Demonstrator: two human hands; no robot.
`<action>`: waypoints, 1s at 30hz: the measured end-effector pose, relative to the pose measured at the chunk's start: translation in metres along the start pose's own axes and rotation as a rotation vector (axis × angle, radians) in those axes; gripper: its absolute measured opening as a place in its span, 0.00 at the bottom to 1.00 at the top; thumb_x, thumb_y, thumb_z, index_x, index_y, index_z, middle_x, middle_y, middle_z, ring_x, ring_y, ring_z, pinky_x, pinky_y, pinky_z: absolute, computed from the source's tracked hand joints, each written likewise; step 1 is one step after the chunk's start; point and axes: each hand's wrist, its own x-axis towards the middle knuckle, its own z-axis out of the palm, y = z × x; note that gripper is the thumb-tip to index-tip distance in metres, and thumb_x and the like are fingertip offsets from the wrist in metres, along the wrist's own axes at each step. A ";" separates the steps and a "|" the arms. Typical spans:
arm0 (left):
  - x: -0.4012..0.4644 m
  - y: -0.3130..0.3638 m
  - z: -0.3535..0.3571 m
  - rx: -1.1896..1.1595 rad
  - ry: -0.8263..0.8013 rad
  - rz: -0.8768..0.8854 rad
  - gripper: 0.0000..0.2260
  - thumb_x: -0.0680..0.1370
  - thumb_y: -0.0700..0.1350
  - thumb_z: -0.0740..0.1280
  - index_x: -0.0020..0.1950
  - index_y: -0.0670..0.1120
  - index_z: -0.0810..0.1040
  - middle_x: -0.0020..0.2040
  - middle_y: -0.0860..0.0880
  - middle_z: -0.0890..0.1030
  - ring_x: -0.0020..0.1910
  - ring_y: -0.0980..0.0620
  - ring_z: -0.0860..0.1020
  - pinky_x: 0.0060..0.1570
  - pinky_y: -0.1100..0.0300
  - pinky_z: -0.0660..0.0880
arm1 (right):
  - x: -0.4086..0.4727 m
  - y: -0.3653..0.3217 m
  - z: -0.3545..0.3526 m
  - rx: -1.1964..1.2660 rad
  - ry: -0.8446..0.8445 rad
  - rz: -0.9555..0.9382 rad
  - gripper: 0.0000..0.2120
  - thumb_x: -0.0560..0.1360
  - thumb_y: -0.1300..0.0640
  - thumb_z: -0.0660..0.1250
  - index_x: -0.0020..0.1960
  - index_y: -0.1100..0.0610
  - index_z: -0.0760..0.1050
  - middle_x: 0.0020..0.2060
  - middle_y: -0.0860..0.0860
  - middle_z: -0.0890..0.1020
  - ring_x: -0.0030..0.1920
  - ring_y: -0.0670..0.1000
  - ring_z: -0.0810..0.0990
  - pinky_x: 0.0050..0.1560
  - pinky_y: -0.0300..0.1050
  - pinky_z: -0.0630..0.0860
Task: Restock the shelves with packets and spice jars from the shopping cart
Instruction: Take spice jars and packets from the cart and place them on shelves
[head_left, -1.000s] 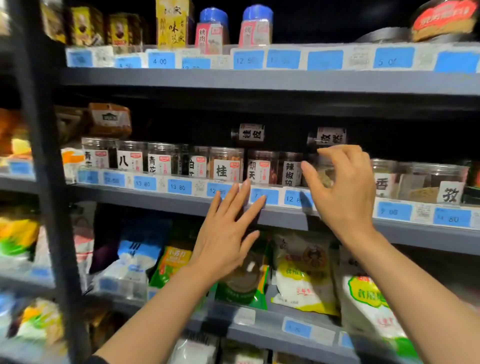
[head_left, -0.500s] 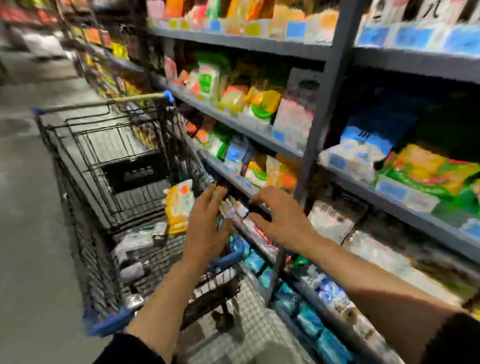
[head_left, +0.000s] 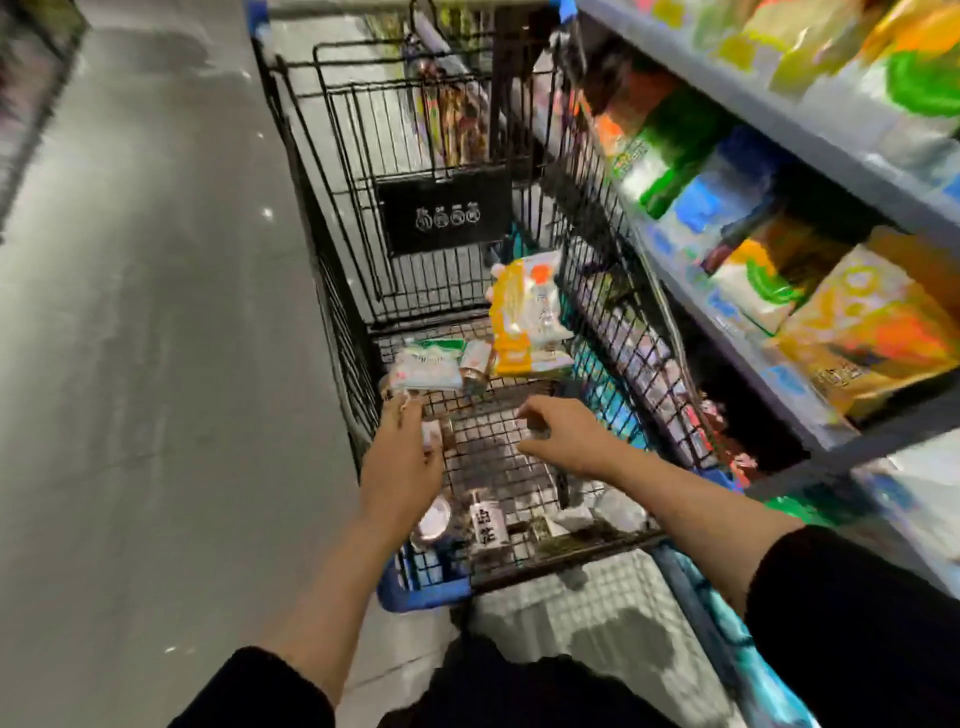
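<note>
Black wire shopping cart (head_left: 332, 270): orange-and-white packet (head_left: 524, 312) upright against its right wall, long axis vertical; left hand (head_left: 400, 467) and right hand (head_left: 566, 436) loosely spread, empty, above its floor.

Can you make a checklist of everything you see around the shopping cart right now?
Surface: wire floor of the shopping cart, part bare.
Job's things: orange-and-white packet leaning at the far right; green-and-white packet lying flat; labelled spice jar near the handle end.
Clutter: nothing seen.
Hands: left hand and right hand reach into the cart, both blurred.
Cables: nothing seen.
Surroundings: stocked shelves on the right, grey floor on the left.
</note>
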 end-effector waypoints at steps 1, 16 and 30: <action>0.006 0.000 0.008 -0.023 -0.012 -0.027 0.28 0.77 0.41 0.68 0.74 0.44 0.63 0.74 0.44 0.61 0.67 0.42 0.70 0.61 0.49 0.74 | 0.010 0.008 0.005 0.003 -0.031 0.025 0.20 0.74 0.52 0.69 0.62 0.60 0.73 0.57 0.56 0.79 0.57 0.55 0.77 0.58 0.49 0.73; 0.012 -0.031 0.123 0.124 -0.345 -0.451 0.32 0.73 0.41 0.72 0.74 0.42 0.62 0.70 0.43 0.65 0.68 0.44 0.66 0.66 0.56 0.66 | 0.125 0.096 0.133 0.120 -0.577 0.195 0.37 0.70 0.44 0.73 0.70 0.62 0.65 0.67 0.57 0.73 0.66 0.57 0.72 0.65 0.48 0.70; 0.025 -0.061 0.143 -0.042 -0.173 -0.571 0.34 0.72 0.46 0.75 0.75 0.45 0.64 0.74 0.47 0.67 0.68 0.46 0.72 0.66 0.53 0.72 | 0.131 0.081 0.198 0.368 -0.297 0.318 0.27 0.63 0.41 0.76 0.53 0.55 0.70 0.46 0.50 0.80 0.46 0.52 0.80 0.44 0.45 0.77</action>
